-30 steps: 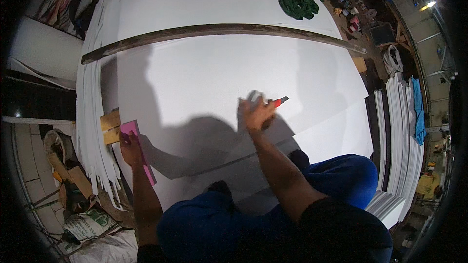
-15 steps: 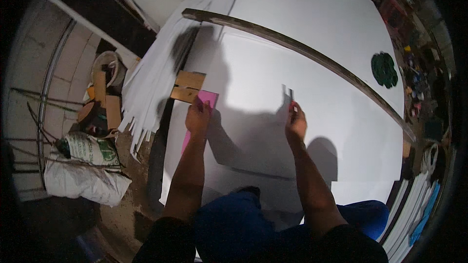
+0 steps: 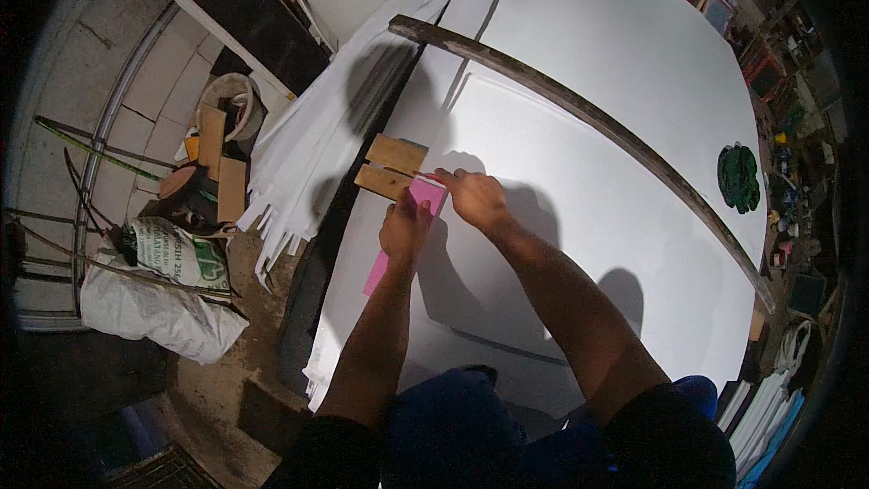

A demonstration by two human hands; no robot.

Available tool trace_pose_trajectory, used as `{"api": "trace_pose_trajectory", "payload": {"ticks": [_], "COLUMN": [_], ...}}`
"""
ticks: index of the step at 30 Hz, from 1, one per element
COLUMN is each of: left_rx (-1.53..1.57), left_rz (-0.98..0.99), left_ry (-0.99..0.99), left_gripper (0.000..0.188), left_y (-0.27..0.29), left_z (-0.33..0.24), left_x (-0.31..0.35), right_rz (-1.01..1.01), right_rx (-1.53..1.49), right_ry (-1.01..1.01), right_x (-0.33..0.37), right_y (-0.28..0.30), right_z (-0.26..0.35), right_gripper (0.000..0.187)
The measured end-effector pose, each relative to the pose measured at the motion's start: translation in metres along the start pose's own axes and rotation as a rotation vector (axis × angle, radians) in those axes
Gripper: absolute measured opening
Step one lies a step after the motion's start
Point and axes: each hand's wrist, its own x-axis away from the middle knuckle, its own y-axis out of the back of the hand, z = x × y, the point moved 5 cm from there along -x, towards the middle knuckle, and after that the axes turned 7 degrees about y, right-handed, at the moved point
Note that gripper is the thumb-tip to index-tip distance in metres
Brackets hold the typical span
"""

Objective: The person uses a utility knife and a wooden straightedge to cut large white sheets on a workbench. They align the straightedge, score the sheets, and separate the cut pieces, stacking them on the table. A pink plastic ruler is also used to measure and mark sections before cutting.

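In my left hand (image 3: 404, 228), fingers closed, is a long pink strip (image 3: 375, 277) running from the wooden piece down toward my knees. My right hand (image 3: 477, 196) is closed around a small tool with a red part (image 3: 429, 176), held against the strip's upper end; most of it is hidden by the fingers, so I cannot tell its exact kind. Just beyond both hands, a split wooden block (image 3: 385, 183) with a narrow gap across it lies near the left edge of the white sheets (image 3: 543, 263).
A long dark wooden bar (image 3: 579, 110) crosses the sheets beyond my hands. A green coiled bundle (image 3: 738, 178) lies at the far right. White strips (image 3: 335, 118) hang over the left side. On the floor are a bucket (image 3: 256, 118) and white sacks (image 3: 158, 317).
My right hand has come left with the tool, from over the sheet to the pink strip's upper end. My left hand still holds the strip. The whole view has shifted.
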Motion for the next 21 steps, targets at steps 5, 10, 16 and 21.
{"api": "trace_pose_trajectory", "payload": {"ticks": [5,10,16,21], "left_rx": [0.018,-0.005,-0.012,0.018], "left_rz": [0.006,0.021,0.034,0.014], "left_ry": [-0.022,-0.012,0.003,-0.017], "left_gripper": [0.067,0.069,0.069,0.067], "left_y": [-0.005,-0.004,0.002,0.001], "left_z": [-0.002,0.003,-0.002,0.003], "left_x": [-0.001,-0.002,0.001,0.002], "right_rz": [0.022,0.101,0.124,0.143], "right_rx": [0.013,0.006,0.032,0.056], "right_ry": [0.02,-0.001,0.032,0.036], "right_x": [-0.006,-0.008,-0.007,-0.017], "right_y": [-0.022,-0.023,-0.026,-0.029], "right_z": [-0.016,-0.007,-0.006,0.006], "right_gripper": [0.033,0.046,0.045,0.039]}}
